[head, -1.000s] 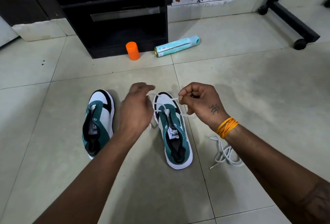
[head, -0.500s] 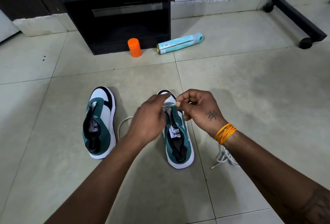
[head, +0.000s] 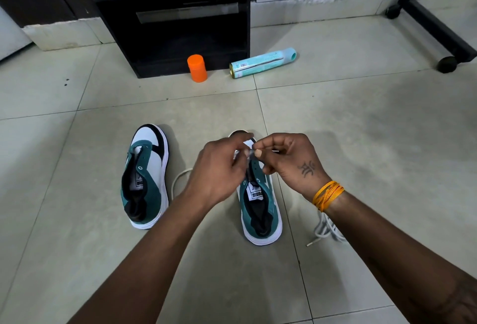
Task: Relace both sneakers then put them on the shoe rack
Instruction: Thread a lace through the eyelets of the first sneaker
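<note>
White lace (head: 180, 179) is pinched by left hand (head: 216, 171) and right hand (head: 289, 161) over the right sneaker (head: 260, 210).

"PUMA" on right sneaker's tongue label (head: 255, 190)

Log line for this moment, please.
stage: lacing right sneaker | both hands pinch lace above it | left sneaker unlaced | spare lace on floor

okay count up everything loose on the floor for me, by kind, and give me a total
Sneakers: 2, the left sneaker and the right sneaker
Laces: 2, the white lace running to the fingers and the loose lace lying by the right wrist
Orange container: 1
Spray can lying on its side: 1
Total: 6
</note>
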Available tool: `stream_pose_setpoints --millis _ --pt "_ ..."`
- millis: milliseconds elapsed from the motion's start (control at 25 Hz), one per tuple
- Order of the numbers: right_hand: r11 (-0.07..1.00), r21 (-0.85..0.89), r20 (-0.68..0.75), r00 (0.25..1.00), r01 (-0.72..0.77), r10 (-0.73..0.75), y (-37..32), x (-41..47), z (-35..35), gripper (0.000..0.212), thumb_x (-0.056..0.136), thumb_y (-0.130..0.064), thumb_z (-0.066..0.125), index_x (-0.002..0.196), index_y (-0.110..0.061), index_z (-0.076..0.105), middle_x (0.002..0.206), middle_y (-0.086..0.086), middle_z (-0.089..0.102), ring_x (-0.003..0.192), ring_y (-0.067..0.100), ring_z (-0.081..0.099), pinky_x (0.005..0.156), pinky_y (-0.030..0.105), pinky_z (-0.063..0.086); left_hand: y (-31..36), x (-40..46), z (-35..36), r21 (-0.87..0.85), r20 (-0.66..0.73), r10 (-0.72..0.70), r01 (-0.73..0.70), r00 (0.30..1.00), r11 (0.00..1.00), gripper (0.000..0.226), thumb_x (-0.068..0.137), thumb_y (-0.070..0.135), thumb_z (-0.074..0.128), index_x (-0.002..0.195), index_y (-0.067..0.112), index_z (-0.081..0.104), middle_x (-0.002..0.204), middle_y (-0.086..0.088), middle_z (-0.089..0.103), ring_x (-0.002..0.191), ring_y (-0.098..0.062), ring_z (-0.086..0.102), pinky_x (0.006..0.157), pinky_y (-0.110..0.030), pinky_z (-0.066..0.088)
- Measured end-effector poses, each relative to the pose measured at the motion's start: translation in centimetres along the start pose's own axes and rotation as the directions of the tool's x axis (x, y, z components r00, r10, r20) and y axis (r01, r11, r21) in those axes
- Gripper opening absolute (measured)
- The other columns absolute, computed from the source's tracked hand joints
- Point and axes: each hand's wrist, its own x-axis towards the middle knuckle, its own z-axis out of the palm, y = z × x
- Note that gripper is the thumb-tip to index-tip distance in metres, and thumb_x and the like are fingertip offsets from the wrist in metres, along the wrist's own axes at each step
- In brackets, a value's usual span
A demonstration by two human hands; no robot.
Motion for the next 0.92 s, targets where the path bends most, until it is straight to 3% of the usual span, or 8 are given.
stream_pose_setpoints --millis 80,160,280,440,560,640,760,920 --pt "1.0 -0.011 0.022 1.0 0.019 -0.018 -0.1 0.0 0.0 0.011 0.094 -0.003 0.071 0.095 -0.01 0.08 0.079 0.006 0.077 0.057 0.022 0.069 0.061 0.032 0.06 -0.2 0.1 0.5 -0.11 0.032 -0.047 0.05 0.998 0.993 0.022 0.097 0.019 0.066 0.117 0.028 0.073 0.082 0.006 0.073 0.061 -0.011 0.067 0.067 -0.037 0.058" --pt "1.0 -0.005 0.027 1.0 0.002 -0.001 0.1 0.0 0.0 0.014 0.095 -0.001 0.068 0.099 -0.009 0.079 0.083 0.007 0.078 0.062 0.027 0.073 0.066 0.036 0.063 -0.9 0.1 0.7 -0.101 0.023 -0.077 0.079 0.997 0.992 0.011 0.098 0.018 0.067 0.102 0.023 0.076 0.069 0.007 0.068 0.061 -0.015 0.068 0.065 -0.042 0.057" --pt "0.998 0.038 0.034 0.998 -0.045 0.044 0.5 -0.2 0.0 0.015 0.098 0.001 0.062 0.105 -0.006 0.075 0.088 0.009 0.079 0.069 0.029 0.077 0.069 0.034 0.063 -1.1 0.1 0.7 -0.028 -0.008 -0.069 0.068 0.998 0.997 0.015 0.099 0.017 0.063 0.087 0.018 0.072 0.062 0.003 0.066 0.061 -0.02 0.066 0.063 -0.042 0.052" --pt "0.998 -0.04 -0.004 0.999 0.044 -0.044 0.2 -0.5 -0.1 0.002 0.098 -0.008 0.067 0.097 -0.007 0.069 0.082 0.004 0.079 0.069 0.022 0.077 0.07 0.035 0.064 -1.2 0.1 0.8 0.009 -0.025 -0.07 0.07 0.997 0.998 0.016 0.098 0.019 0.061 0.083 0.019 0.068 0.059 0.002 0.063 0.059 -0.021 0.065 0.061 -0.041 0.051" --pt "0.998 -0.025 -0.023 0.998 0.054 -0.055 0.5 -0.2 -0.3 0.005 0.098 -0.007 0.068 0.096 -0.006 0.073 0.081 0.007 0.078 0.07 0.023 0.078 0.075 0.042 0.065 -1.7 0.1 1.0 0.057 -0.044 -0.098 0.101 0.994 0.993 0.015 0.096 0.022 0.061 0.083 0.023 0.067 0.061 0.005 0.065 0.059 -0.018 0.061 0.061 -0.039 0.051" --pt "0.999 -0.009 -0.022 0.999 0.037 -0.037 0.7 -0.1 -0.3 0.011 0.1 -0.005 0.064 0.102 -0.006 0.075 0.085 0.007 0.078 0.071 0.023 0.077 0.076 0.042 0.065 -1.7 0.0 1.1 0.102 -0.061 -0.104 0.11 0.993 0.989 0.012 0.095 0.021 0.062 0.087 0.025 0.07 0.07 0.007 0.071 0.065 -0.019 0.062 0.065 -0.037 0.053" --pt "0.996 -0.041 -0.029 0.997 0.077 -0.078 0.6 -0.3 -0.2 0.008 0.095 -0.006 0.072 0.097 -0.008 0.079 0.08 0.005 0.078 0.07 0.022 0.077 0.073 0.038 0.065 -1.0 0.1 1.3 0.064 -0.078 -0.033 0.038 0.996 0.997 0.021 0.093 0.016 0.067 0.11 0.022 0.076 0.097 0.003 0.078 0.08 -0.023 0.07 0.077 -0.035 0.056" --pt "0.998 0.038 -0.096 0.994 0.047 -0.043 0.7 0.1 0.2 0.006 0.091 -0.008 0.076 0.091 -0.013 0.079 0.077 0.004 0.077 0.07 0.026 0.076 0.071 0.039 0.065 -0.6 0.9 2.2 0.05 -0.107 0.018 -0.013 0.994 0.999 0.009 0.092 0.015 0.067 0.093 0.018 0.076 0.075 0.001 0.072 0.066 -0.022 0.063 0.066 -0.04 0.053"
